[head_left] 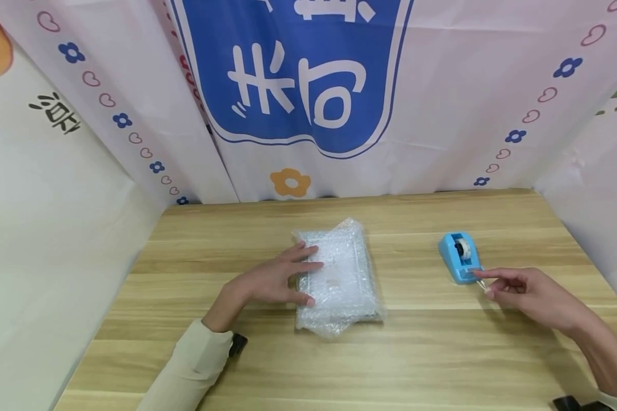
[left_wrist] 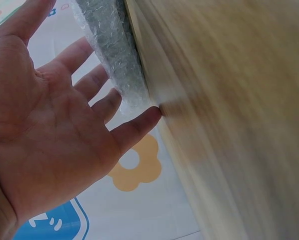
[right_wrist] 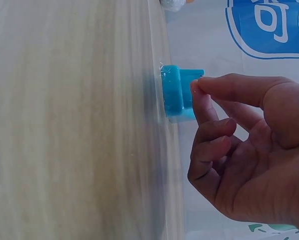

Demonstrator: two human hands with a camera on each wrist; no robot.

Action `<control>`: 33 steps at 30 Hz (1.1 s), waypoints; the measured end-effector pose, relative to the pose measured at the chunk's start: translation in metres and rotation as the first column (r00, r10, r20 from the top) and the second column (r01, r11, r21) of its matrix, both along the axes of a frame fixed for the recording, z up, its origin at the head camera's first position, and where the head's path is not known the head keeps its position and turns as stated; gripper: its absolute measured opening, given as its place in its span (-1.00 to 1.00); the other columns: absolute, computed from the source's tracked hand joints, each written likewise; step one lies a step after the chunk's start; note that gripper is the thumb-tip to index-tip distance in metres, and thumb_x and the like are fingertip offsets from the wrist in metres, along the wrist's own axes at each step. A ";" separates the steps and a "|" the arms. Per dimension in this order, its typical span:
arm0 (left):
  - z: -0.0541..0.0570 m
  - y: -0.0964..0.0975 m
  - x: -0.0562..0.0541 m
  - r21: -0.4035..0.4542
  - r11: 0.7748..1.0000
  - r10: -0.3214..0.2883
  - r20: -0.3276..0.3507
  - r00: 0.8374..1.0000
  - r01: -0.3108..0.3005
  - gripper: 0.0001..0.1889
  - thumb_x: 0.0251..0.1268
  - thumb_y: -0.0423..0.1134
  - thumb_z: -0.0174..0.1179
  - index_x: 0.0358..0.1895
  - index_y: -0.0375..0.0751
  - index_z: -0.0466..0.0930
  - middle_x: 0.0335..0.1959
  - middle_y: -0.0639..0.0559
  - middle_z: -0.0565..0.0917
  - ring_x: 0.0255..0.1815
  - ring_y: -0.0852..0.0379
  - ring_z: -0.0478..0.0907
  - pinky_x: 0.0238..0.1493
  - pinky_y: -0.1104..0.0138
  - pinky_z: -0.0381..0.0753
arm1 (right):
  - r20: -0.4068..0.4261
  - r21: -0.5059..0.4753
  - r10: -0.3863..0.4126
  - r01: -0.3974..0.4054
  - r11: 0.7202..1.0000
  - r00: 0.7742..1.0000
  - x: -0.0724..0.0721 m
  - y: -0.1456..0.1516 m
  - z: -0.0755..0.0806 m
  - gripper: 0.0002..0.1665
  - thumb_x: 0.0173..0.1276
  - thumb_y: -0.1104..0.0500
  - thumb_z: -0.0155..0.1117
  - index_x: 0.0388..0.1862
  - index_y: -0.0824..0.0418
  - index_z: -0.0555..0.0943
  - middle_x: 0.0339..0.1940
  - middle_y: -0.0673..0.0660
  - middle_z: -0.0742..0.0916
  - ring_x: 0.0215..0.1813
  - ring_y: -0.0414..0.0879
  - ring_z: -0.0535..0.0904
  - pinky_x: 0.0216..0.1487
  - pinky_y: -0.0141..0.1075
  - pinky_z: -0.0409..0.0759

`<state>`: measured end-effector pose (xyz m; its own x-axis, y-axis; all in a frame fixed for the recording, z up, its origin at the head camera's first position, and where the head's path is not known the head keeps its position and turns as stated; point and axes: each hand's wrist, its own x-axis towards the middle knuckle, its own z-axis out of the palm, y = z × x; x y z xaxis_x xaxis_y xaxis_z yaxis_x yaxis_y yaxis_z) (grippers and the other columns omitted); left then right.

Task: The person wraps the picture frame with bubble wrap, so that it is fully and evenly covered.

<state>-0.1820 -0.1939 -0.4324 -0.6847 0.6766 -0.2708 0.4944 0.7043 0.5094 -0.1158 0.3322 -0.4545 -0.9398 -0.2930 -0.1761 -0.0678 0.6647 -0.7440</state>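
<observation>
A flat package in bubble wrap (head_left: 339,274) lies on the wooden table, with a pale rectangular shape showing through the wrap. My left hand (head_left: 275,279) rests on its left side, fingers spread and fairly straight. In the left wrist view, the palm of that left hand (left_wrist: 54,125) faces the camera beside the edge of the bubble wrap (left_wrist: 112,45). To the right stands a blue tape dispenser (head_left: 455,251) holding a roll of clear tape (head_left: 464,249). At its front end, my right hand (head_left: 532,294) pinches a short strip of tape (head_left: 482,284) between thumb and fingers.
The wooden table (head_left: 391,359) reaches back to a printed cloth (head_left: 442,137) with a blue emblem. White printed sheets hang on the left (head_left: 56,228) and the right (head_left: 586,154). Dark wrist devices are at both sleeves.
</observation>
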 end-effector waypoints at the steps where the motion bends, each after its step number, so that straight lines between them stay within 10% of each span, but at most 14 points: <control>1: 0.000 0.000 0.000 -0.001 1.000 -0.002 0.000 1.000 0.002 -0.11 0.35 0.21 0.45 0.67 0.03 0.34 0.83 0.02 0.00 0.86 -0.16 -0.31 0.76 -0.21 0.01 | -0.010 0.003 0.002 -0.002 1.000 1.000 0.000 0.000 0.000 -0.52 0.62 0.22 0.30 0.44 0.33 0.62 -0.14 0.06 0.79 -0.28 -0.27 0.55 -0.39 -0.35 0.50; 10: -0.002 0.000 -0.002 0.005 1.000 -0.002 -0.007 1.000 0.002 -0.11 0.35 0.22 0.45 0.67 0.03 0.35 0.82 0.03 0.02 0.86 -0.17 -0.29 0.75 -0.23 0.02 | -0.081 0.034 0.043 -0.041 0.999 0.996 -0.003 0.001 -0.001 -0.56 0.58 0.29 0.31 0.38 0.35 0.65 -0.21 0.00 0.78 -0.35 -0.30 0.47 -0.46 -0.34 0.42; 26: 0.000 0.001 -0.001 0.001 1.000 -0.011 -0.006 1.000 0.011 -0.11 0.35 0.21 0.45 0.67 0.01 0.35 0.82 0.01 0.02 0.86 -0.18 -0.29 0.74 -0.23 0.05 | 0.139 -0.136 0.242 -0.223 0.965 0.960 -0.003 0.007 -0.008 -0.39 0.62 0.31 0.24 0.49 0.64 0.39 -0.18 0.04 0.74 -0.22 -0.31 0.63 -0.27 -0.39 0.62; 33: -0.002 -0.001 -0.002 0.007 1.000 -0.016 -0.010 1.000 0.016 -0.11 0.36 0.21 0.44 0.67 0.00 0.34 0.82 -0.02 0.02 0.85 -0.20 -0.28 0.73 -0.26 0.05 | 0.092 -0.136 0.250 -0.236 0.962 0.964 -0.003 -0.004 0.000 -0.40 0.63 0.32 0.23 0.54 0.52 0.39 -0.19 0.05 0.74 -0.25 -0.28 0.62 -0.28 -0.38 0.61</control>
<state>-0.1838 -0.1951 -0.4341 -0.6761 0.6897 -0.2594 0.5108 0.6924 0.5095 -0.1191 0.3284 -0.4545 -0.8152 -0.5357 -0.2201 -0.1313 0.5411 -0.8306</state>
